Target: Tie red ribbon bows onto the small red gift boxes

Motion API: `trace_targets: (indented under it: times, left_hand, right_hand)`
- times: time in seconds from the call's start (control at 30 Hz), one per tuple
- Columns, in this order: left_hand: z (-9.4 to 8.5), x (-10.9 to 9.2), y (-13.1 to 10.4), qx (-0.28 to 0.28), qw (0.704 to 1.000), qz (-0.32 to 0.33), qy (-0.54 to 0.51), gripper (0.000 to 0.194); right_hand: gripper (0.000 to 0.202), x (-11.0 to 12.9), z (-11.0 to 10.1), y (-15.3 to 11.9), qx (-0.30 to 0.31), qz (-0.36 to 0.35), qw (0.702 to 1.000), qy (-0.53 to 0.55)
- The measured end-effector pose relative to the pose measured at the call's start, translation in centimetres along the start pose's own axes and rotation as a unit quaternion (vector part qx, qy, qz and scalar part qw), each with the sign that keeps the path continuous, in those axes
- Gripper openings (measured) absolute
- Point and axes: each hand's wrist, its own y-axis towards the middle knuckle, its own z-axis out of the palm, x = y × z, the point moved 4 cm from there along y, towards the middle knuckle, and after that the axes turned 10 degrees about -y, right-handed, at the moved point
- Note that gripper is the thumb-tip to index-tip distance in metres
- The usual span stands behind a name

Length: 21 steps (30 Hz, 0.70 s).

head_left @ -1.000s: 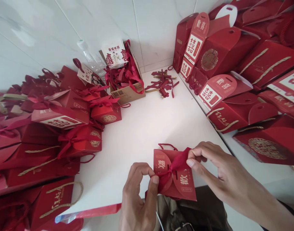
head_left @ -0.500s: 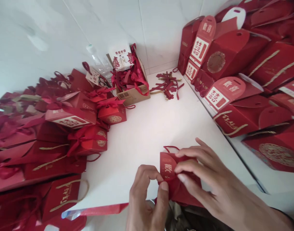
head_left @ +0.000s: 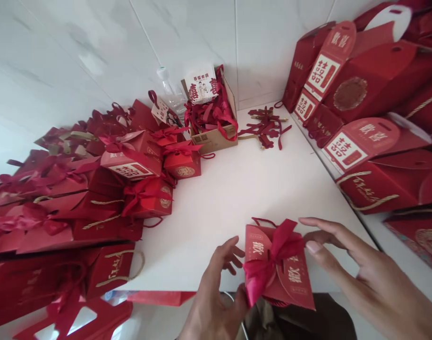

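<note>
A small red gift box (head_left: 297, 278) with gold characters sits at the near edge of the white table, a pink-red ribbon bow (head_left: 272, 257) across its top and a thin dark red loop behind it. At its left side is my left hand (head_left: 217, 288), fingers apart, its thumb close to the bow's lower tail; whether they touch is unclear. My right hand (head_left: 357, 267) is spread at the box's right, thumb and fingers near the bow's right loop with nothing between them.
Red boxes with bows (head_left: 132, 156) crowd the left. A cardboard box of ribbons (head_left: 216, 139), a clear bottle (head_left: 171, 92) and dark red ties (head_left: 267, 125) stand near the wall. More red boxes (head_left: 371, 80) line the right; a red stool (head_left: 98, 311) is lower left.
Both hands have loosened and moved apart from the box. The bow, earlier mostly covered by the fingers, now shows fully. The view has shifted, so the surroundings appear farther right.
</note>
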Motion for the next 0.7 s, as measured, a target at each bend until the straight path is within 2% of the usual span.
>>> trace_targets:
  times: [0.1,0.2,0.27,0.37,0.47,0.5,0.57,0.63,0.7]
  left_hand:
    - [0.9,0.5,0.0,0.021,0.999,0.019,0.030,0.088]
    - [1.5,0.2,0.0,0.005,0.999,-0.008,0.043,0.104]
    - [1.9,-0.3,0.1,0.011,0.999,-0.033,0.034,0.108]
    - [1.8,-0.8,1.1,-0.006,0.999,-0.043,0.031,0.101]
    - [0.0,-1.3,3.5,-0.098,0.994,0.012,0.051,0.093]
    - [-0.9,-1.5,4.3,-0.146,0.986,0.046,0.059,0.093]
    - [-2.5,-1.8,5.5,-0.251,0.959,0.093,0.090,0.097]
    - [-3.3,-1.7,6.0,-0.313,0.937,0.111,0.108,0.102]
    - [-3.1,-1.3,5.5,-0.361,0.913,0.116,0.148,0.082]
  right_hand:
    - [0.049,0.4,0.8,0.0,0.051,0.039,0.997,0.033]
    - [0.052,0.5,1.6,0.2,0.071,0.051,0.993,0.073]
    - [0.053,0.4,2.2,0.4,0.087,0.043,0.991,0.094]
    - [0.054,-0.6,3.1,1.0,0.098,0.020,0.989,0.109]
    - [0.055,-2.4,3.9,1.6,0.086,0.020,0.990,0.111]
    - [0.056,-3.0,4.2,1.7,0.084,0.026,0.989,0.117]
    - [0.055,-3.8,4.7,1.7,0.078,0.040,0.987,0.135]
    - [0.053,-3.8,4.9,1.5,0.060,0.050,0.986,0.150]
    - [0.047,-3.3,5.0,1.3,0.036,0.059,0.985,0.161]
